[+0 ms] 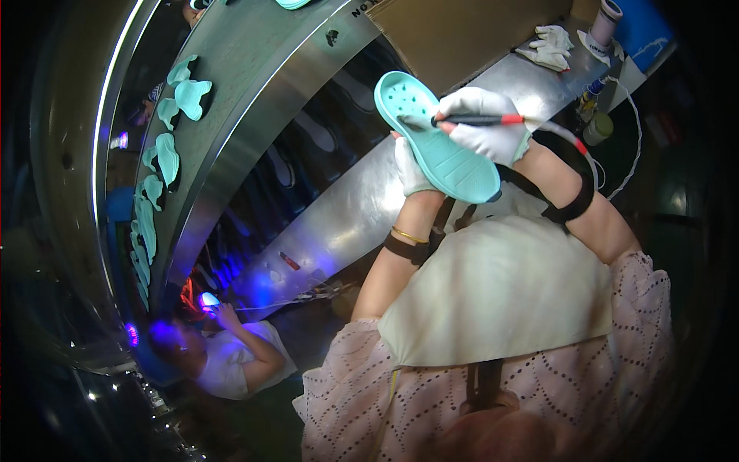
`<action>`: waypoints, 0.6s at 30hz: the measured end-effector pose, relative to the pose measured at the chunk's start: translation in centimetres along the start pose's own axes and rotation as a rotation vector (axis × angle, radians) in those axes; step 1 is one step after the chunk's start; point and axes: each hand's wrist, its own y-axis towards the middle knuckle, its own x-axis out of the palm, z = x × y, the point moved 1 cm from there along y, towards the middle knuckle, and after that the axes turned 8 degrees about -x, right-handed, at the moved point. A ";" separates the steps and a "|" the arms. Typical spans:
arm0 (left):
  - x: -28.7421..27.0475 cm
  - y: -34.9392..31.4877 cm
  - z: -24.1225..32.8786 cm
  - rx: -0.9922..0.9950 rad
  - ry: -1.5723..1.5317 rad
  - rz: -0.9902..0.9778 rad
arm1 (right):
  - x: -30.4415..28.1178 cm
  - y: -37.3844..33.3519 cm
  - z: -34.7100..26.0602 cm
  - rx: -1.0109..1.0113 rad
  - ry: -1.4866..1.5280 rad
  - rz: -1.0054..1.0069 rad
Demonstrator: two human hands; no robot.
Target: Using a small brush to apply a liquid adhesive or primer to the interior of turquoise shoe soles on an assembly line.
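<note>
A green conveyor [232,69] curves past a shiny metal bench [332,206].

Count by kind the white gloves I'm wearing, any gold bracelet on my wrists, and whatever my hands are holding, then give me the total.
White gloves: 2
Gold bracelet: 1
Teal shoe piece: 1
Black-and-red pen-shaped tool: 1
Total: 5
</note>
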 end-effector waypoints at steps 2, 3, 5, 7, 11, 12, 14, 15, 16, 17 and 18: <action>0.2 0.3 0.0 0.027 -0.143 0.048 | 0.0 -0.6 -0.7 -0.162 -0.332 -0.171; 0.5 -0.1 0.2 0.013 -0.158 0.078 | 0.0 -0.8 -1.1 -0.138 -0.288 -0.203; 0.0 -0.3 0.5 0.017 -0.146 0.015 | -0.2 -1.4 -0.8 0.006 -0.116 -0.206; -0.2 -0.4 0.9 0.041 -0.148 -0.006 | -0.2 -1.5 -1.2 0.191 0.078 -0.139; 0.4 -0.3 1.6 0.056 -0.169 -0.044 | 0.5 -2.6 -1.1 0.112 -0.107 -0.154; 0.3 -0.4 1.8 0.055 -0.171 -0.043 | 0.5 -2.7 -1.6 0.049 -0.174 -0.203; 0.2 -0.5 2.1 0.036 -0.219 -0.077 | 0.2 -2.9 -1.8 0.168 -0.131 -0.235; 0.2 -0.4 2.1 0.039 -0.232 -0.034 | 0.0 -2.9 -1.7 0.308 -0.054 -0.169; 0.1 -0.5 2.1 0.037 -0.230 -0.032 | -0.1 -2.8 -1.7 0.446 0.024 -0.102; 0.1 -0.5 2.1 0.042 -0.216 -0.055 | -0.2 -2.8 -2.1 0.464 -0.039 -0.077; 0.2 -0.6 2.1 0.046 -0.203 -0.082 | 0.1 -3.2 -2.0 0.463 -0.040 -0.076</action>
